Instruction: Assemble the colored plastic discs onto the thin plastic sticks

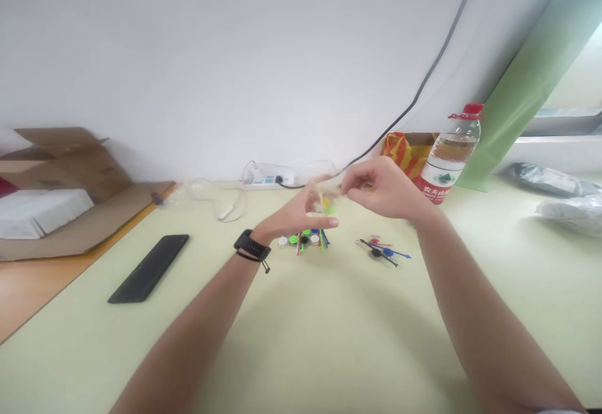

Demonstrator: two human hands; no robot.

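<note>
My left hand (301,210) is raised over the table, its thumb stretched out and its other fingers curled. A small blurred yellow-green piece (328,204) is at its fingers; the exact grip is smeared. Close beside it on the right, my right hand (383,188) is closed in a pinch, and whatever its fingertips hold is too small to make out. Below my left hand lies a cluster of white, green and black discs with thin coloured arrow pointers (305,239). Under my right hand rest several black, blue and red arrow pointers with round hubs (383,252).
A black flat case (149,268) lies at left, near an open cardboard box (70,157) holding a white stack. A power strip (268,175) and cable stand against the wall. A red-capped bottle (449,157) and plastic packets (571,210) are at right.
</note>
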